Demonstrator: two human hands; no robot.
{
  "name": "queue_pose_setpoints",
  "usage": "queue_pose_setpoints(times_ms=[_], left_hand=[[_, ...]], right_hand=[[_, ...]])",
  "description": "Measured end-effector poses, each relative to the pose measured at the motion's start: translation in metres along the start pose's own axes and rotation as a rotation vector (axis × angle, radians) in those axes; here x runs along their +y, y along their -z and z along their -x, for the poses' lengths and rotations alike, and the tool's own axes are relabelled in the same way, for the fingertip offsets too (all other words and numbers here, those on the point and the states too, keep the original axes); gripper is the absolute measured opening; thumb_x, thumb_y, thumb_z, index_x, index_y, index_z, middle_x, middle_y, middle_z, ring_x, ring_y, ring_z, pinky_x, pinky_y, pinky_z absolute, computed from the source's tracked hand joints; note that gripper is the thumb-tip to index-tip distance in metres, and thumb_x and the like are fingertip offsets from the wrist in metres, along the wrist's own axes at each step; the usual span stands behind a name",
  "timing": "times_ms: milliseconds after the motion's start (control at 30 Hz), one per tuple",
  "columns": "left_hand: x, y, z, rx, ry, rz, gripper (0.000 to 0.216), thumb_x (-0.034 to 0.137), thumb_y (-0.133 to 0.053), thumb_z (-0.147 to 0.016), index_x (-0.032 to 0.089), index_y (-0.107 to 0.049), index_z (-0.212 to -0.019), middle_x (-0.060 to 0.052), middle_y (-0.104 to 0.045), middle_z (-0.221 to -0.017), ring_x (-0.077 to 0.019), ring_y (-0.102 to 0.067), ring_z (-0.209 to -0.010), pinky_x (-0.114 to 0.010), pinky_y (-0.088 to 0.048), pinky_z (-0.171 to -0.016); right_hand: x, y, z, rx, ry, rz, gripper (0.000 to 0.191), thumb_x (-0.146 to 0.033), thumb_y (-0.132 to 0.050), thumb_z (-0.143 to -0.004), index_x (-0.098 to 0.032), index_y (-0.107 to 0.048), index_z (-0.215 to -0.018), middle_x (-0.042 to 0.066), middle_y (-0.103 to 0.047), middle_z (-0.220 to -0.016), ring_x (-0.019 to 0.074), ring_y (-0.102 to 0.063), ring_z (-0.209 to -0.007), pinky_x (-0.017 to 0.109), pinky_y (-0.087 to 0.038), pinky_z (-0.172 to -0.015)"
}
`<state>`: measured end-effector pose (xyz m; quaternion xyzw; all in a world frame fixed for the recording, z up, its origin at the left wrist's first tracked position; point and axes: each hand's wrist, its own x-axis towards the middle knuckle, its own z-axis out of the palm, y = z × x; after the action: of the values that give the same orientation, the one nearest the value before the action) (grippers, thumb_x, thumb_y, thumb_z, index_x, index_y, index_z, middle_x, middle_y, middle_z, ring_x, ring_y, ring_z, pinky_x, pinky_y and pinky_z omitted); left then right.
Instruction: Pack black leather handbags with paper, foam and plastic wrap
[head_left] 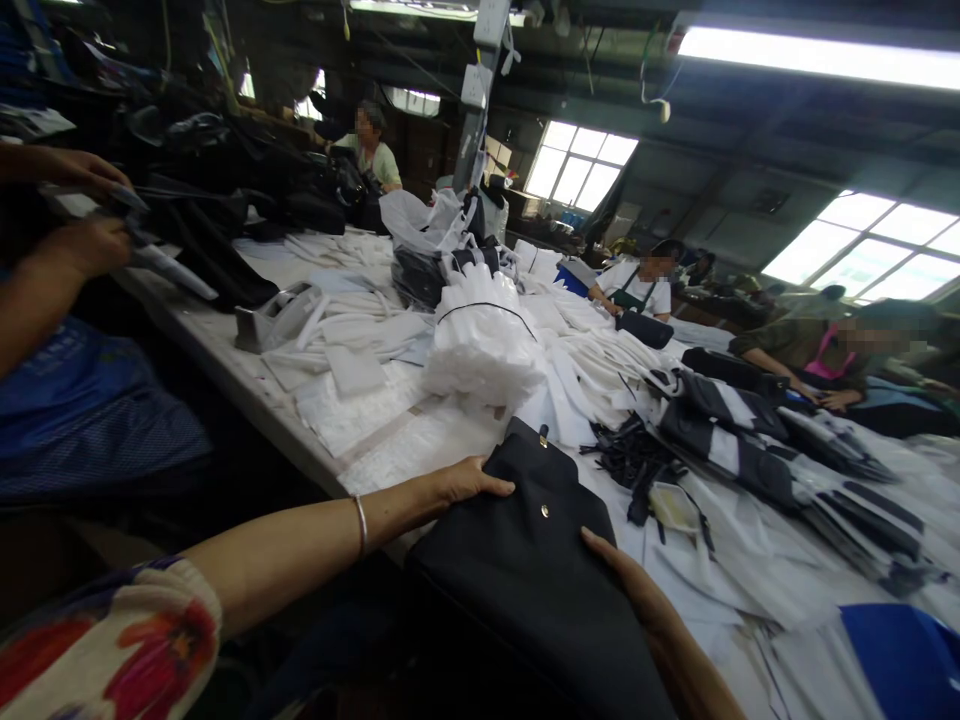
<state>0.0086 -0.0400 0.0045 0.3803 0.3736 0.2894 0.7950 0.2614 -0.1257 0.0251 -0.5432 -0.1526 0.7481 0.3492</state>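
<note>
A black bag (517, 560) with small gold-coloured fittings is held at the table's near edge. My left hand (472, 482) grips its upper left side, thumb on the front and the other fingers hidden behind. On the opposite side, my right hand (619, 565) holds the bag's right edge, its thumb lying along the front and most fingers out of sight. Just beyond the bag stands a banded bundle of white foam sheets (484, 330). Black straps (637, 455) lie in a heap to the right, beside a small clear tray (673, 507).
White sheets and strips cover much of the table (300, 430). A grey tape dispenser (281, 315) stands near its left edge. Stacked black bags (750, 450) lie at right, a blue piece (904, 655) nearer. A co-worker's hands (90, 240) are at far left; several people sit opposite.
</note>
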Motion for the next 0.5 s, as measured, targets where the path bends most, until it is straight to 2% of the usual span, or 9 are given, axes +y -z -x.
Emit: queue_pose_setpoints(times_ms=[67,167,267,367,433,500], left_hand=[[0.009,-0.005,0.009,-0.030,-0.125,0.034,0.072,0.030,-0.092,-0.050,0.016,-0.063,-0.115,-0.007,-0.073,-0.101,-0.0238,-0.070,-0.088,-0.034,-0.055,-0.081],[0.037,-0.014,0.028,-0.091,-0.356,-0.014,0.066,0.030,-0.088,-0.061,0.017,-0.061,-0.119,-0.007,-0.071,-0.104,-0.0244,-0.068,-0.094,-0.035,-0.053,-0.083],[0.066,-0.024,0.042,-0.092,-0.602,-0.149,0.057,0.028,-0.084,-0.068,0.018,-0.061,-0.119,-0.005,-0.069,-0.106,-0.0233,-0.064,-0.098,-0.035,-0.050,-0.089],[0.078,-0.036,0.047,-0.028,-0.815,-0.187,0.050,0.024,-0.084,-0.068,0.019,-0.062,-0.113,-0.002,-0.067,-0.100,-0.0204,-0.062,-0.097,-0.033,-0.048,-0.090],[0.075,-0.043,0.047,-0.004,-0.841,-0.114,0.051,0.022,-0.086,-0.064,0.019,-0.063,-0.109,-0.001,-0.067,-0.095,-0.0194,-0.062,-0.093,-0.032,-0.048,-0.087],[0.064,-0.051,0.048,-0.019,-0.755,-0.028,0.050,0.022,-0.087,-0.061,0.017,-0.064,-0.105,-0.002,-0.068,-0.094,-0.0210,-0.063,-0.092,-0.034,-0.050,-0.085]], right_hand=[[-0.008,-0.005,0.006,0.042,0.089,0.005,0.052,-0.036,-0.077,-0.076,-0.009,-0.063,-0.119,0.015,-0.076,-0.100,0.0320,-0.072,-0.095,0.044,-0.058,-0.089],[-0.033,-0.016,0.020,0.110,0.322,0.095,0.063,-0.033,-0.083,-0.069,-0.016,-0.060,-0.124,0.012,-0.076,-0.104,0.0315,-0.073,-0.093,0.043,-0.059,-0.087],[-0.071,-0.026,0.035,0.118,0.556,0.263,0.065,-0.036,-0.086,-0.066,-0.020,-0.059,-0.123,0.010,-0.075,-0.106,0.0300,-0.073,-0.092,0.042,-0.058,-0.086],[-0.117,-0.035,0.051,0.128,0.784,0.480,0.057,-0.038,-0.086,-0.064,-0.023,-0.063,-0.115,0.007,-0.074,-0.109,0.0289,-0.071,-0.096,0.041,-0.057,-0.087],[-0.149,-0.044,0.063,0.137,0.908,0.661,0.054,-0.038,-0.086,-0.063,-0.024,-0.065,-0.111,0.006,-0.074,-0.108,0.0286,-0.069,-0.098,0.040,-0.056,-0.087],[-0.179,-0.057,0.072,0.111,0.958,0.878,0.050,-0.039,-0.085,-0.064,-0.024,-0.067,-0.108,0.005,-0.074,-0.103,0.0287,-0.068,-0.097,0.041,-0.056,-0.086]])
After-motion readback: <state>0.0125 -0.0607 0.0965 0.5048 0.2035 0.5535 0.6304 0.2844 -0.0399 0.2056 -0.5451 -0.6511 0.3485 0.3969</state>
